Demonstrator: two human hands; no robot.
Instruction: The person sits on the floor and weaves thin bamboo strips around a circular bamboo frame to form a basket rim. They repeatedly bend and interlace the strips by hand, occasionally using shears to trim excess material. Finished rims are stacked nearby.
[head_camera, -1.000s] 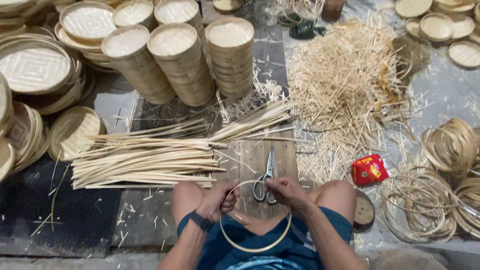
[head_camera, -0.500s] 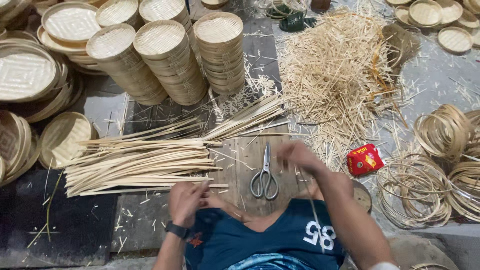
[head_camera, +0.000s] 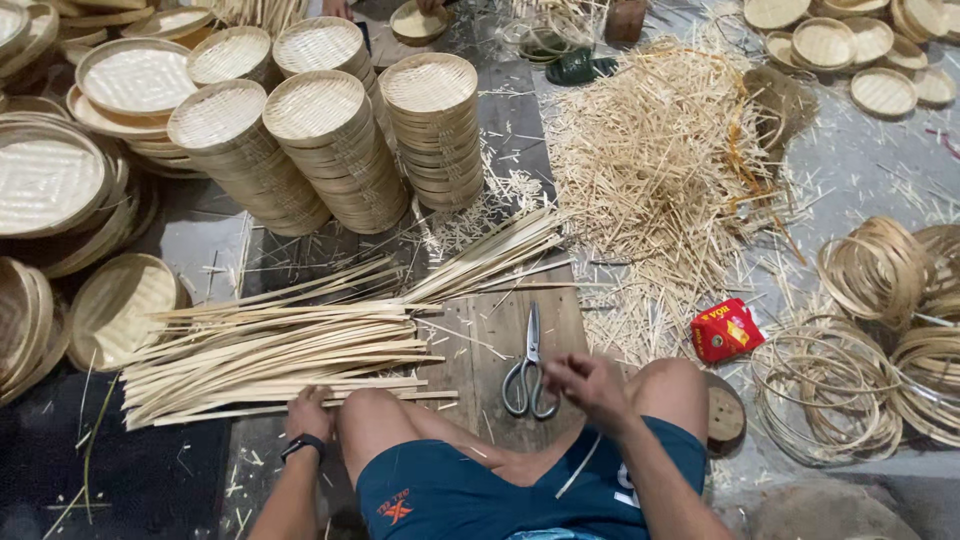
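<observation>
- Head view: the left hand (head_camera: 308, 412) lay near and left, by the knee, fingers curled over the near ends of the long bamboo strips (head_camera: 280, 352); I could not tell whether they gripped one.
- The right hand (head_camera: 588, 382) hovered just right of the scissors (head_camera: 527, 368), fingers loosely bent; a thin strip (head_camera: 582, 462) ran down from it across the shorts, though the grip itself was hidden.
- The scissors lay shut on a wooden board (head_camera: 490, 330), blades pointing far.
- A small red packet (head_camera: 727, 330) with yellow marks, roughly square and tilted, sat on the floor right of the knee, near the bamboo hoops (head_camera: 840, 385).
- Far and centre lay a heap of short splints (head_camera: 660, 160).
- Far left stood stacks of round woven trays (head_camera: 330, 150).
</observation>
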